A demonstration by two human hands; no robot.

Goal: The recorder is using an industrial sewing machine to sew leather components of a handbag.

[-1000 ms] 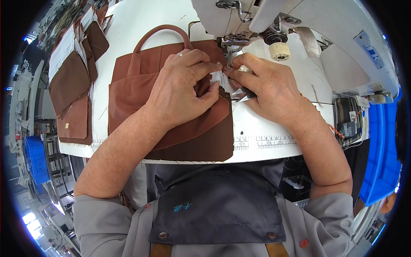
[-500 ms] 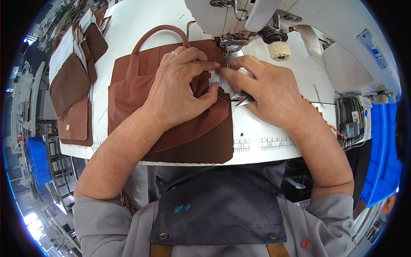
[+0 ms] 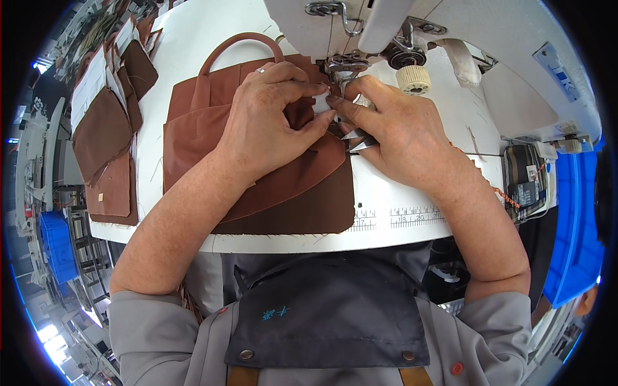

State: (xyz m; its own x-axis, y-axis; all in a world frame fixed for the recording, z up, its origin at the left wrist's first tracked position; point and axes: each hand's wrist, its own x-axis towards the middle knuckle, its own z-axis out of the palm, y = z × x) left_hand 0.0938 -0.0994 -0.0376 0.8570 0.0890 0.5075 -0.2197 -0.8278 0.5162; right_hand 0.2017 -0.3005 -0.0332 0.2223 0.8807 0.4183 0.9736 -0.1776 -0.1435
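Observation:
A reddish-brown bag panel [image 3: 193,145] with a curved handle [image 3: 215,48] lies on the sewing table, a darker brown layer [image 3: 302,209] showing beneath its front edge. My left hand [image 3: 264,122] rests over it, thumb and fingers pinching its right edge, where a small white piece [image 3: 322,101] shows. Close by, my right hand [image 3: 402,125] has its thumb and index finger at that same edge. Metal thread snips [image 3: 362,143] stick out from under its curled fingers, blades pointing left. The exact grip at the edge is partly hidden by the fingers.
The sewing machine head [image 3: 347,62] stands just beyond my fingertips, with a cream knob [image 3: 413,80] on it. Stacked brown panels [image 3: 109,138] lie at the left. A ruler strip [image 3: 415,217] runs along the front edge. A blue bin [image 3: 570,231] stands at the right.
The bag panel has shifted slightly away from me. My right hand has moved a little left, its fingertips closing in on the panel's edge by my left hand.

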